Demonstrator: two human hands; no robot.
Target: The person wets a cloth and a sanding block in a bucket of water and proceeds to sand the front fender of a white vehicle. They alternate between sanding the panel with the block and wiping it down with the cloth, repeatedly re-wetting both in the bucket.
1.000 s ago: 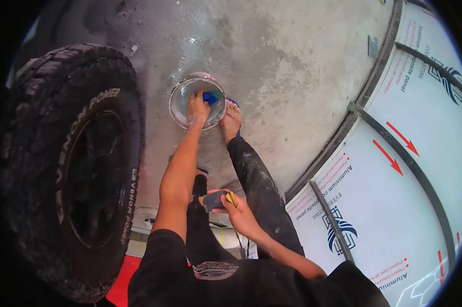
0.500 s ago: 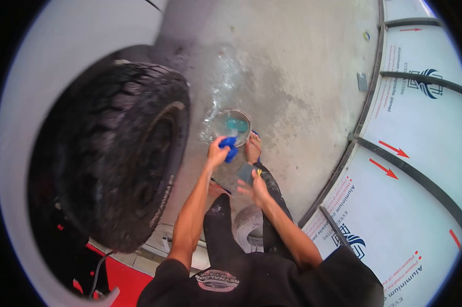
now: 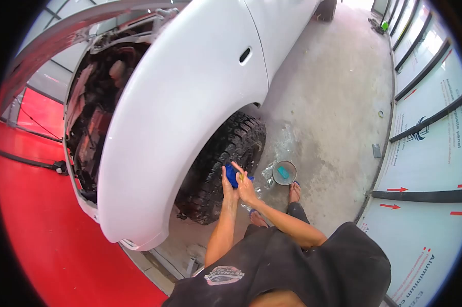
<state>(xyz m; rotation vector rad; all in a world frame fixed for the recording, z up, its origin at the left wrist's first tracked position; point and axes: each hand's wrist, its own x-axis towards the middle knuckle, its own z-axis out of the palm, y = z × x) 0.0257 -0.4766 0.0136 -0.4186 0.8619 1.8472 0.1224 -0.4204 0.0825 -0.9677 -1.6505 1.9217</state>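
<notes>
My left hand [image 3: 227, 185] is closed around a crumpled blue cloth [image 3: 232, 175], held up in front of the wheel arch. Right against it, my right hand [image 3: 248, 190] has one finger stretched upward and the others curled around a small yellow item [image 3: 240, 177], whose kind I cannot make out. Behind the hands is the black, knobbly tyre [image 3: 202, 192] under the white car fender [image 3: 185, 87]. A round bucket [image 3: 292, 168] stands on the floor by my foot, with a turquoise object [image 3: 283, 173] inside.
At left is an open engine bay [image 3: 95, 123] beside a red surface [image 3: 41, 235]. Clear plastic film [image 3: 284, 143] lies near the bucket on the wet concrete floor [image 3: 333, 107]. Panels with black ribs [image 3: 425, 197] line the right side, and a grey piece [image 3: 377, 150] lies near them.
My view has swung up from the floor to the fender. Both hands have come together from beside the bucket to the wheel arch. The grey sheet in my right hand no longer shows.
</notes>
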